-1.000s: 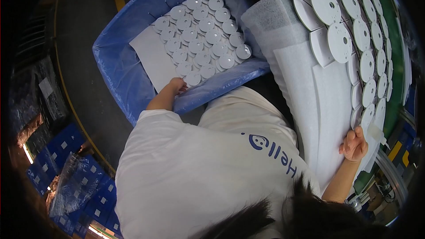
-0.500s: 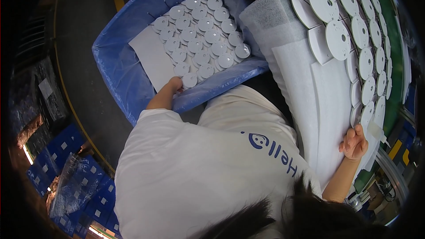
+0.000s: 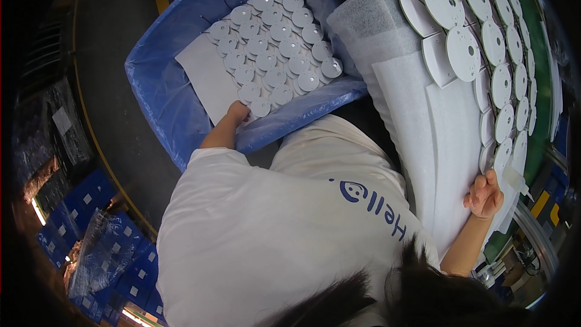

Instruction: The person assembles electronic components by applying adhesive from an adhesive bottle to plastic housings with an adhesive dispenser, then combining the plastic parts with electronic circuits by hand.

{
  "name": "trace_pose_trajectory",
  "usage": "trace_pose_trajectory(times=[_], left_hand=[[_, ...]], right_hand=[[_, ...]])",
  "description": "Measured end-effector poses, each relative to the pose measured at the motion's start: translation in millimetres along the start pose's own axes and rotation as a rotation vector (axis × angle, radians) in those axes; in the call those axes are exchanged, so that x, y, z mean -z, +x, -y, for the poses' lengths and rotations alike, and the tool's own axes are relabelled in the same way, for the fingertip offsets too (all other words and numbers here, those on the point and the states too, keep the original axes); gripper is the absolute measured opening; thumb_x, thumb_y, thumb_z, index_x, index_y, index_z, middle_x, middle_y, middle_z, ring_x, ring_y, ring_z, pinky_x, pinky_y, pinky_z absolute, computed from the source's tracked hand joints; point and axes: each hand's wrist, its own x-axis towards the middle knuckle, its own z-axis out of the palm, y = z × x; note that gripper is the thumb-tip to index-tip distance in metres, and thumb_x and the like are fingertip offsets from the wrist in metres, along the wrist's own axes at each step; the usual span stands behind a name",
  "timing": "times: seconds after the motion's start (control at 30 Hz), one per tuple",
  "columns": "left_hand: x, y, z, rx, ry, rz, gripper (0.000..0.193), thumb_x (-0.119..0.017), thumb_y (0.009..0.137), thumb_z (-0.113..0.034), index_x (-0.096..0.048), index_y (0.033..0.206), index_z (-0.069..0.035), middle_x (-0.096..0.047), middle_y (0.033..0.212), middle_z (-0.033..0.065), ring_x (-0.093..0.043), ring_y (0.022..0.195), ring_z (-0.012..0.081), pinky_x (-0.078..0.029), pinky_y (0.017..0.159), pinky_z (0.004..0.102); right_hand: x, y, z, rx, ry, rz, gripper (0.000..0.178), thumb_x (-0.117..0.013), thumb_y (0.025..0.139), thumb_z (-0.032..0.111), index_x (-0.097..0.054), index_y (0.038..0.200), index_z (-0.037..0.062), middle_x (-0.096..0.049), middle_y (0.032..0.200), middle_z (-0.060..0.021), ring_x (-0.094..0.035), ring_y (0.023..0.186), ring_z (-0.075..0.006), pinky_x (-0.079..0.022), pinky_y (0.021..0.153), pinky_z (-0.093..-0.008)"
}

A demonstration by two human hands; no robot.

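Observation:
Inside a blue bin (image 3: 158, 100) lined with clear plastic film, white round plates (image 3: 265, 60) with small holes and dark wires overlap in rows. My left hand (image 3: 238, 111) reaches to the near left corner of these rows, against the edge of the nearest plate (image 3: 260, 107); its fingers are mostly hidden. On the bench to the right, more white plates (image 3: 462, 54) stand tilted in rows, paired with pale square-edged pieces. My right hand (image 3: 485, 196) lies palm up beside the nearest of them, fingers loosely bent and apart, nothing visible in them.
A white sheet (image 3: 206, 72) lies under the plates in the bin. White foam sheets (image 3: 417, 121) cover the bench's near side, over a green surface (image 3: 541, 85). Blue boxes (image 3: 130, 272) with plastic wrap stand at the lower left. A yellow line (image 3: 97, 139) curves along the dark floor.
My left hand has shifted very slightly away from me at the plate's edge. My right hand stays where it was.

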Motion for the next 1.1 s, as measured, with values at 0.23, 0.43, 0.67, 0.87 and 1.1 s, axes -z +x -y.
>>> trace_pose_trajectory(times=[0.23, 0.43, 0.67, 0.87, 1.1], left_hand=[[-3.2, 10.8, 1.9, 0.002, -0.018, -0.054, 0.013, -0.051, 0.07, -0.011, -0.05, 0.082, -0.005, -0.057, 0.064, 0.007, -0.056, 0.049, 0.0175, -0.038, 0.039, 0.0302], [-3.9, 9.9, 1.2, 0.007, -0.023, -0.067, 0.01, -0.05, 0.071, -0.01, -0.051, 0.08, -0.005, -0.057, 0.063, 0.0069, -0.056, 0.048, 0.0173, -0.037, 0.039, 0.0295], [-8.6, 39.8, 25.0, -0.128, 0.22, -0.184, 0.011, -0.05, 0.069, -0.008, -0.055, 0.078, -0.003, -0.057, 0.062, 0.0082, -0.055, 0.048, 0.0181, -0.041, 0.042, 0.0299], [-3.5, 14.8, 2.2, -0.031, 0.113, -0.201, 0.014, -0.049, 0.068, -0.007, -0.056, 0.078, 0.0, -0.057, 0.061, 0.0109, -0.054, 0.046, 0.0186, -0.041, 0.041, 0.0303], [-0.8, 5.1, -3.0, -0.041, 0.025, -0.19, 0.014, -0.05, 0.068, -0.007, -0.055, 0.077, 0.001, -0.056, 0.06, 0.0116, -0.056, 0.046, 0.0196, -0.042, 0.039, 0.03]], right_hand=[[0.3, 0.8, -0.4, -0.002, 0.006, 0.008, 0.045, -0.044, 0.081, 0.02, -0.028, 0.118, 0.0007, -0.046, 0.084, -0.0166, -0.053, 0.068, -0.0227, -0.047, 0.064, -0.0436], [1.6, 1.4, -0.6, 0.0, 0.044, 0.067, 0.045, -0.041, 0.083, 0.019, -0.025, 0.12, 0.0007, -0.045, 0.091, -0.0198, -0.053, 0.074, -0.0268, -0.045, 0.068, -0.0456], [0.6, 1.8, 0.2, 0.004, 0.007, 0.041, 0.044, -0.043, 0.082, 0.02, -0.028, 0.119, 0.001, -0.046, 0.088, -0.0176, -0.053, 0.071, -0.0241, -0.047, 0.065, -0.0436], [1.8, -1.1, -1.4, 0.018, 0.01, 0.037, 0.044, -0.043, 0.082, 0.02, -0.028, 0.119, 0.0007, -0.046, 0.086, -0.0175, -0.053, 0.07, -0.0238, -0.047, 0.065, -0.0435], [0.1, 1.8, -1.7, 0.02, 0.002, 0.013, 0.043, -0.045, 0.082, 0.02, -0.028, 0.117, -0.0001, -0.046, 0.082, -0.0163, -0.053, 0.068, -0.0228, -0.048, 0.063, -0.0435]])
